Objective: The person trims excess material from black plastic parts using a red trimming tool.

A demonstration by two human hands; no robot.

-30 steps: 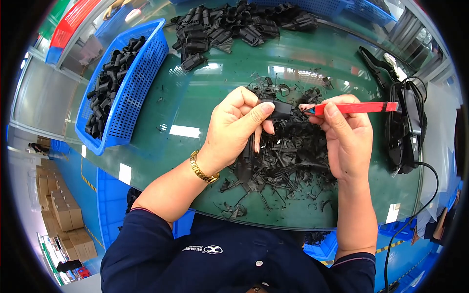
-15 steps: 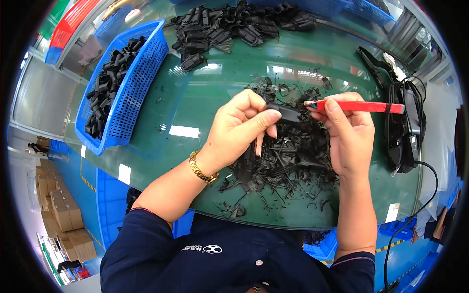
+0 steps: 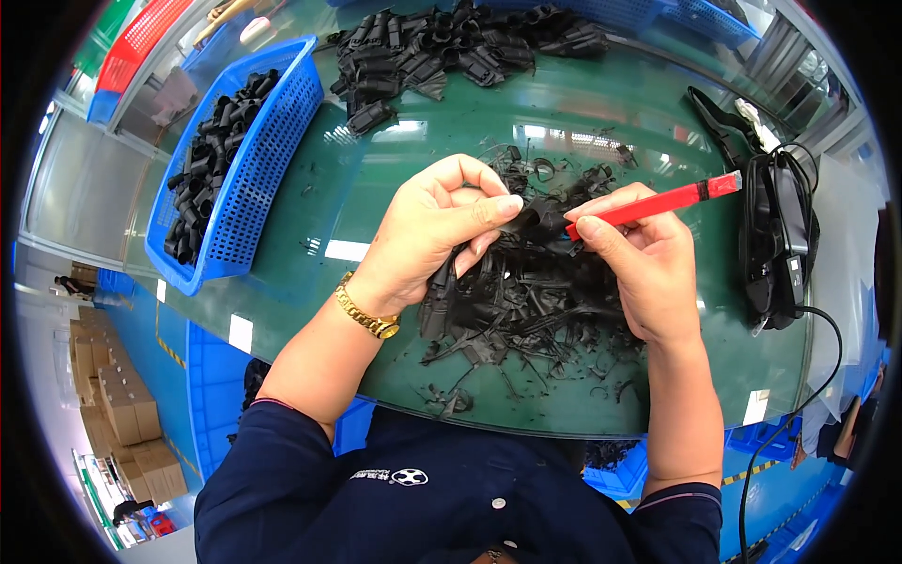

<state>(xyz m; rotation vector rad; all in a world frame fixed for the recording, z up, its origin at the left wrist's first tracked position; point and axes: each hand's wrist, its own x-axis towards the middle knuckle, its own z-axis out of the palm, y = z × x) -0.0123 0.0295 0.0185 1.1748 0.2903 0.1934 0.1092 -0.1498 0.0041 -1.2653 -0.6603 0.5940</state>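
My left hand (image 3: 427, 230) is closed, thumb and fingers pinching a black moulded part (image 3: 537, 220) that juts out to the right. Between my right thumb and fingers lies a red flat-handled trimming tool (image 3: 672, 202), its tip pointing left at the part and its far end tilted up. My right hand (image 3: 653, 263) is wrapped round the tool's lower end, so the blade is hard to make out. Beneath both hands spreads a pile of black scrap (image 3: 536, 301), thin strips and shavings, on the green tabletop (image 3: 310, 320).
At the left stands a blue perforated basket (image 3: 254, 202) of short black tubular pieces. A heap of black moulded parts (image 3: 442, 52) lies along the back. To the right rests a black corded device (image 3: 780, 240), its cable (image 3: 827, 367) running over the front edge.
Both hands have shifted a little to the left. The red tool has tilted, its far end now higher, and its tip has come closer to the black part.
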